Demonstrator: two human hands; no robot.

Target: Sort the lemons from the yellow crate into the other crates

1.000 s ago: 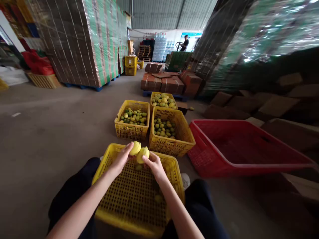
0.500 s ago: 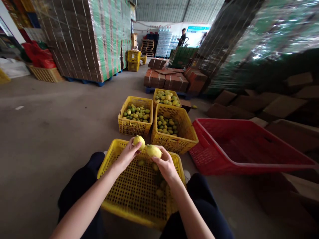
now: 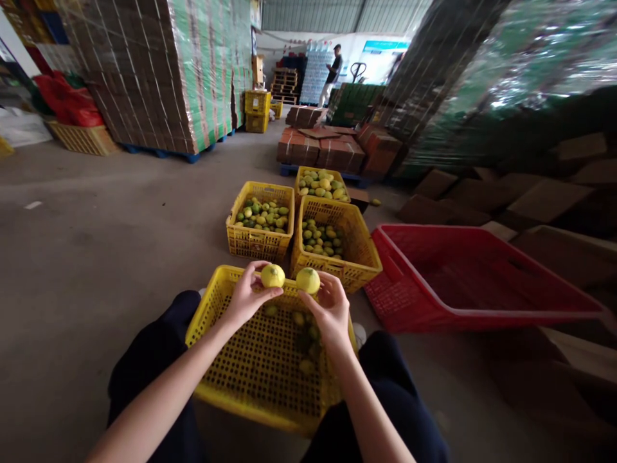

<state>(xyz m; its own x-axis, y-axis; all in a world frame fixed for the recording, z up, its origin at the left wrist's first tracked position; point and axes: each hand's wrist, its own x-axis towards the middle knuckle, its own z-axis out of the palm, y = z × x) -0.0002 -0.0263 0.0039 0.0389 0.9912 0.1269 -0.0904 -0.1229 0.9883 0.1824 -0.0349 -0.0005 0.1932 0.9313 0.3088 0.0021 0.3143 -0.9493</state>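
My left hand (image 3: 251, 292) grips a yellow lemon (image 3: 272, 276) between thumb and fingers. A second lemon (image 3: 308, 281) is pinched in my right hand (image 3: 332, 305), close beside the first but apart from it. Both fruits are held above the far side of a yellow plastic crate (image 3: 241, 366) that stands between my knees. Inside that crate, several greenish-yellow lemons (image 3: 307, 366) lie along the right side and far end, partly hidden by my right hand and forearm.
Beyond stand three yellow crates holding lemons: a left one (image 3: 260, 244), a right one (image 3: 337, 273) and a back one (image 3: 344, 193). A large red basket (image 3: 419, 315) sits at right. Flattened cartons (image 3: 321, 151) and wrapped pallet stacks (image 3: 144, 77) stand farther off. A person (image 3: 332, 71) is in the background.
Both lemons have been turned so that an end faces me, and my hands have shifted slightly apart. In the background, the person has moved left and shows more fully.
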